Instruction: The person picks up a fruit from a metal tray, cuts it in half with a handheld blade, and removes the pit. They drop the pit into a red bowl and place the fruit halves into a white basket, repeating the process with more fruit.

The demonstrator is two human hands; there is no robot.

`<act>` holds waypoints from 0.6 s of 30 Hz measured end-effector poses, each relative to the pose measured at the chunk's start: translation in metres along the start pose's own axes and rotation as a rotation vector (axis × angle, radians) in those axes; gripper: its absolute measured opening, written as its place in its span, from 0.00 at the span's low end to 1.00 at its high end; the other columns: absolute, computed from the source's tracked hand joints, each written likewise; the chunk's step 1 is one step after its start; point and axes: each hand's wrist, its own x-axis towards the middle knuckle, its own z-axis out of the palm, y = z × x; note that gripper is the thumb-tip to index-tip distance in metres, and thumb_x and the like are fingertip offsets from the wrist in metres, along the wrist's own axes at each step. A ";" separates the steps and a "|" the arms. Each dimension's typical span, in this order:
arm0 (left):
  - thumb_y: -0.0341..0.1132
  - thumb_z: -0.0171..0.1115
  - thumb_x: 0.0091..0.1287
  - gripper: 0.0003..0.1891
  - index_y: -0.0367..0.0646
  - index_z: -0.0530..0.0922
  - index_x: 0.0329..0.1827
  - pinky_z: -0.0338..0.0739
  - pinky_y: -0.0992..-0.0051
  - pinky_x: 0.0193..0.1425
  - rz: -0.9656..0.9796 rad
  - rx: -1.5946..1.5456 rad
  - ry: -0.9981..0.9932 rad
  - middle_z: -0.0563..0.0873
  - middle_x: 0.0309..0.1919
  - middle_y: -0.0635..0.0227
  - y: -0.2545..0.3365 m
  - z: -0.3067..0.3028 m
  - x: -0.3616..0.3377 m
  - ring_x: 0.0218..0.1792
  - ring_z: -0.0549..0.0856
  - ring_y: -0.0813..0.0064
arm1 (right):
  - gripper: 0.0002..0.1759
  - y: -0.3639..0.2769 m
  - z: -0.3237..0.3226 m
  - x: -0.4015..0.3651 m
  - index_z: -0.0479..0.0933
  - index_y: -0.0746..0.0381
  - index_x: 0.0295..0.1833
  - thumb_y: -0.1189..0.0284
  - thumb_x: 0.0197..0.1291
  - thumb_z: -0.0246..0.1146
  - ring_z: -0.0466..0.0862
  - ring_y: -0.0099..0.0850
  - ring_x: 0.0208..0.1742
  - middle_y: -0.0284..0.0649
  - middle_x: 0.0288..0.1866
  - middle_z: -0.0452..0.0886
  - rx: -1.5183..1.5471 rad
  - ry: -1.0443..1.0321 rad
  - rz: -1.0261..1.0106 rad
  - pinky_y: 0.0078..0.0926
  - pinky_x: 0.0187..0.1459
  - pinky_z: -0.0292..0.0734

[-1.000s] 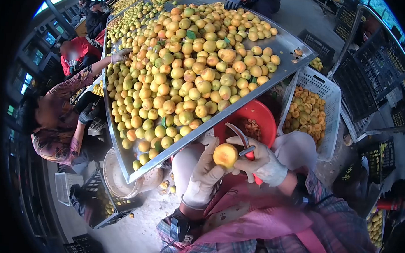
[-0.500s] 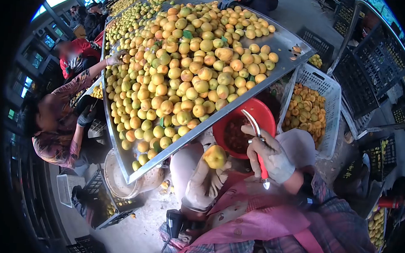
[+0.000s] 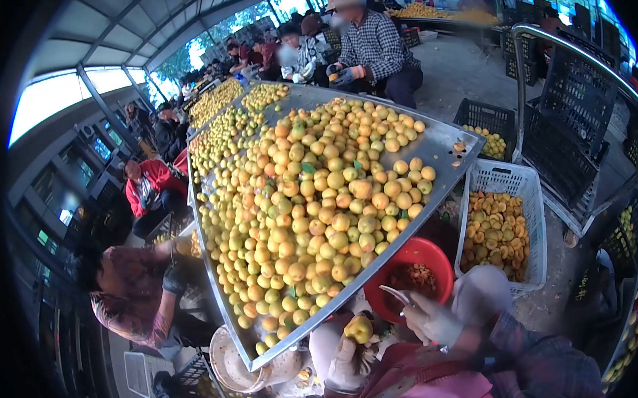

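Observation:
My left hand (image 3: 349,362), in a pale glove, holds a yellow fruit (image 3: 359,329) between thumb and fingers, low in the centre of the view. To its right, my gloved right hand (image 3: 431,320) is closed around a cutting tool with a curved metal blade (image 3: 396,294). The blade points up and left, over the near side of a red bowl (image 3: 441,260) with fruit bits inside. A metal table (image 3: 432,211) heaped with yellow-orange fruits (image 3: 312,199) stands beyond both hands.
A white crate (image 3: 537,230) of cut fruit stands right of the bowl. Left of my hands is a dirty white bucket (image 3: 224,365). A co-worker in a patterned top (image 3: 133,290) sits at the left; another in a checked shirt (image 3: 379,45) is across the table.
The view has tilted up, so the table and hands appear lower. The tool, earlier raised beside the bowl, now lies flatter across its near side. The fruit remains in my left hand.

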 end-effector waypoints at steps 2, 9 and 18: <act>0.51 0.70 0.62 0.37 0.43 0.66 0.69 0.78 0.82 0.42 0.077 0.096 -0.138 0.83 0.45 0.63 0.010 0.023 0.001 0.39 0.80 0.75 | 0.22 0.020 -0.003 0.007 0.62 0.55 0.70 0.60 0.76 0.50 0.67 0.20 0.14 0.30 0.20 0.68 0.124 -0.051 -0.036 0.20 0.15 0.64; 0.53 0.74 0.58 0.38 0.34 0.69 0.60 0.78 0.83 0.41 0.327 0.405 -0.051 0.78 0.50 0.68 0.012 0.043 0.004 0.45 0.79 0.79 | 0.19 0.010 -0.011 0.004 0.64 0.56 0.66 0.64 0.74 0.52 0.71 0.21 0.15 0.31 0.25 0.71 0.180 -0.026 -0.041 0.19 0.15 0.69; 0.52 0.72 0.60 0.36 0.37 0.69 0.63 0.75 0.81 0.41 0.259 0.390 -0.055 0.78 0.47 0.67 0.015 0.058 0.005 0.41 0.78 0.78 | 0.20 0.017 -0.011 -0.004 0.67 0.56 0.66 0.60 0.75 0.51 0.68 0.18 0.14 0.29 0.19 0.68 0.164 0.040 0.029 0.19 0.16 0.66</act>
